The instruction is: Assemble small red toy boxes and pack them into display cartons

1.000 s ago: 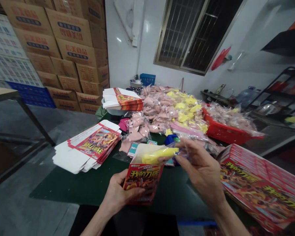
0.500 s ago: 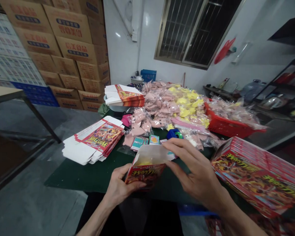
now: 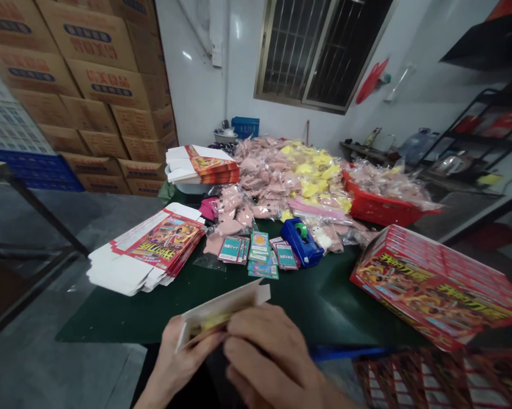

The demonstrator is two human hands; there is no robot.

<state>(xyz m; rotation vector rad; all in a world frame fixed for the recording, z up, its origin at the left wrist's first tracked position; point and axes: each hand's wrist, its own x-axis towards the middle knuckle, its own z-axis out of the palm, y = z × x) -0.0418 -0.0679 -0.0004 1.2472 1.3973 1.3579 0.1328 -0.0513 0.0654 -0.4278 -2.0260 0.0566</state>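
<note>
Counter point(image 3: 328, 312) under dark green matting carries a stack of glossy red cartons point(image 3: 437, 284) to its right and a blue plastic tape dispenser point(image 3: 302, 242) toward its back. At its front edge, your left hand point(image 3: 183, 363) and right hand point(image 3: 273, 358) press together around a slim cardboard box point(image 3: 219, 311), pinching it between them.

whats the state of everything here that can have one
small carton, flap open
left hand, holding carton
right hand, closed over carton
flat cartons, stacked, unfolded
blue tape dispenser, tape loaded
red crate, full of bagged items
big red box, closed
</note>
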